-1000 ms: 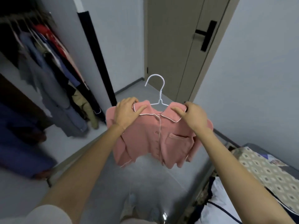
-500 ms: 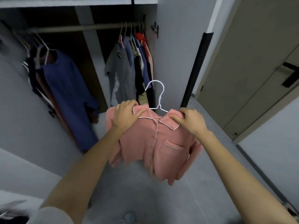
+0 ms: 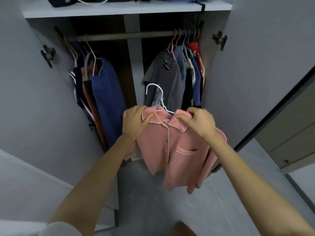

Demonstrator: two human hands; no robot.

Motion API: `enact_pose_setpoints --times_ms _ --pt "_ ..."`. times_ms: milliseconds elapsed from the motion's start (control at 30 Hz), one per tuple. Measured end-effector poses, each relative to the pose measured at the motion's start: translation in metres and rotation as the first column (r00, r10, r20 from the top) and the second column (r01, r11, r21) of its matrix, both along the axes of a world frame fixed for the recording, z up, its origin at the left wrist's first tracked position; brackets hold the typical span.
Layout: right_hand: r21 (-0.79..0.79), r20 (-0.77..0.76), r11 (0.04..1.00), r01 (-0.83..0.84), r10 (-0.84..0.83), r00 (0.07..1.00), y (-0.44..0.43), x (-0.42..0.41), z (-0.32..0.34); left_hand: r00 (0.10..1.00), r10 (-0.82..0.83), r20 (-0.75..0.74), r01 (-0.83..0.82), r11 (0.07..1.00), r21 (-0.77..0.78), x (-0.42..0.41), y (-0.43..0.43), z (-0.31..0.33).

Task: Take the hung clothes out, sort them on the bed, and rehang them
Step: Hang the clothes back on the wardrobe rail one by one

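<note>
Pink shirt [image 3: 184, 160] on white hanger [image 3: 161, 99] | left hand [image 3: 134, 121], right hand [image 3: 200, 122] grip shoulders

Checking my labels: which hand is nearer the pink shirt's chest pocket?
Right. The right hand grips the pink shirt directly above its chest pocket; the left hand grips the far shoulder.
</note>
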State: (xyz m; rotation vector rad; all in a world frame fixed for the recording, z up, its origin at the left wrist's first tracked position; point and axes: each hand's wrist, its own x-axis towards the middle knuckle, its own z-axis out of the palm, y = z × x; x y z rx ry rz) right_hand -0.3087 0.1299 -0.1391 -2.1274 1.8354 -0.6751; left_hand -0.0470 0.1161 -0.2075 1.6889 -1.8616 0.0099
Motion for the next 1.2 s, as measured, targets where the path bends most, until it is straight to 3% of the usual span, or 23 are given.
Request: enact_pose_setpoints --times_ms 100,267,367,467,700,1200 --pt "0.021 0.023 1.0 0.022 -0.023 0.999 -0.035 0.022 -0.003 0.998 0.036 -0.049 -0.037 0.999 -0.024 0.015 -0.024 0.001" --pt "0.024 0.114 0.997 0.067 -0.069 0.991 -0.101 0.05 -0.009 0.995 0.1 -0.013 -0.099 0.993 0.06 0.039 -0.076 0.004" --pt "0.021 0.135 0.996 0.086 -0.088 0.987 -0.142 0.064 -0.011 0.982 0.131 0.137 -0.153 0.974 0.167 0.051 -0.108 0.01" --pt "0.034 0.199 0.994 0.106 -0.11 0.974 -0.183 0.076 -0.007 0.954 0.184 0.237 -0.224 0.963 0.151 0.063 -0.143 0.011" --pt "0.123 0.407 0.989 0.079 -0.123 0.905 -0.272 0.108 0.007 0.965 0.237 0.111 -0.248 0.963 0.107 0.086 -0.199 0.025" --pt "0.19 0.49 0.94 0.282 -0.34 0.803 -0.363 0.159 0.01 0.989 0.12 0.09 -0.136 0.97 0.201 0.132 -0.294 0.019"
